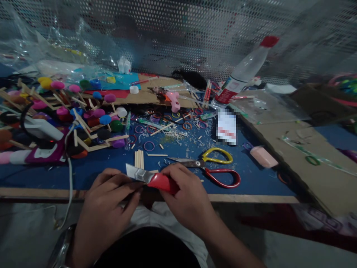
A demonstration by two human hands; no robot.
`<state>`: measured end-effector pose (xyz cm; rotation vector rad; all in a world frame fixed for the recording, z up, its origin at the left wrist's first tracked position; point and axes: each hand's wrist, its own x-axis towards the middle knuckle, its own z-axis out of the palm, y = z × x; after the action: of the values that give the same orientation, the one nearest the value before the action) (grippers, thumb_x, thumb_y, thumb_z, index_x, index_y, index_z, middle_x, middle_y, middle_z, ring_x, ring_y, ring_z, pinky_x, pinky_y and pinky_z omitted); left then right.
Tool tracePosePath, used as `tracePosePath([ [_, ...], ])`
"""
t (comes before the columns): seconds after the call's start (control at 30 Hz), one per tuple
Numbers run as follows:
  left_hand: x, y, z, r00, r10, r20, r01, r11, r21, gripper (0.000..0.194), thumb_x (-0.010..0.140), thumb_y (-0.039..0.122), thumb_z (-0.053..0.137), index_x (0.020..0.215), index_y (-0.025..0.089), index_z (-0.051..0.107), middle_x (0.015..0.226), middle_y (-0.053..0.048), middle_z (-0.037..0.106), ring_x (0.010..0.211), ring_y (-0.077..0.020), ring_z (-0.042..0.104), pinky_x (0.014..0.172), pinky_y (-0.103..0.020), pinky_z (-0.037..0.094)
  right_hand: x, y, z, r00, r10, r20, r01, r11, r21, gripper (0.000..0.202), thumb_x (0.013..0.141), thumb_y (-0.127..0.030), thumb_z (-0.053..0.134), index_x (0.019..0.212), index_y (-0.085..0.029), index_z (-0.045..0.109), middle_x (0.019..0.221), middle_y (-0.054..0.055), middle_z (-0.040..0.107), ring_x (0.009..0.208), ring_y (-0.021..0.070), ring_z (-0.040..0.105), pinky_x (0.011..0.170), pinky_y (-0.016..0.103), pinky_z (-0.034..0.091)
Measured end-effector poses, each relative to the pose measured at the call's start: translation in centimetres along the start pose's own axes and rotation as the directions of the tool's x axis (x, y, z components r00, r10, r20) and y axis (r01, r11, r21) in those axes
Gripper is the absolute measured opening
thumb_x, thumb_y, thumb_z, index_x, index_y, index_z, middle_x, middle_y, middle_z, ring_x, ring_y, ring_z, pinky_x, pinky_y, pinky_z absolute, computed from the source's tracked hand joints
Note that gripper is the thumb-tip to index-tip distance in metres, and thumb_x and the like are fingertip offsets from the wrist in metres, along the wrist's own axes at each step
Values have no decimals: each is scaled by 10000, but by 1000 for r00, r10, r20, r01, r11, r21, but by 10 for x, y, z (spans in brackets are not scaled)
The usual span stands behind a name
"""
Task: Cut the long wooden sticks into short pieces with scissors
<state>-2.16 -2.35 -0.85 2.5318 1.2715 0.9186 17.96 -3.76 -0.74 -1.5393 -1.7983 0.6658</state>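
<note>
My right hand (185,191) is wrapped round the red handle of a utility knife (163,182) at the table's front edge. The knife's blade points left, over the fingers of my left hand (113,197). Those fingers are closed together near the table edge, and what they hold, if anything, is hidden beneath them and the blade. Just behind the blade, several short wooden sticks (139,160) lie side by side on the blue table. Scissors (205,163) with one yellow and one red handle lie open to the right of my right hand.
Wooden sticks with coloured balls (97,113) crowd the left beside a purple power strip (52,150). Behind are a pink glue gun (173,99), loose rubber bands (149,145) and a tilted bottle (237,78). A phone (226,126) and a pink block (263,156) lie right.
</note>
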Motion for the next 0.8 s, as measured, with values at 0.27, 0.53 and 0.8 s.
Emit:
tracePosePath([
  [0.27,-1,0,1,1000,-12,-5,13,1000,3,128,863,189,619,876,220,743,819,-13,733,802,-190,641,853,-381,477,0,-1,0,1000,-15,6,15,1000,-7,314,681,32,593,869,-218,621,825,26,677,797,205,627,702,292,484],
  [0.53,1,2,2,1000,-25,1,25,1000,11,131,869,193,610,850,214,737,803,-15,720,794,-186,627,859,-367,467,0,-1,1,1000,-24,-5,24,1000,-14,307,675,20,592,862,-223,616,827,30,686,809,214,635,701,296,485],
  [0.8,0,-2,0,1000,-15,16,15,1000,12,128,866,198,618,890,209,743,809,-22,720,816,-198,631,858,-374,479,0,-1,0,1000,-9,7,9,1000,-1,307,681,25,587,863,-221,613,832,26,670,802,207,625,703,295,480],
])
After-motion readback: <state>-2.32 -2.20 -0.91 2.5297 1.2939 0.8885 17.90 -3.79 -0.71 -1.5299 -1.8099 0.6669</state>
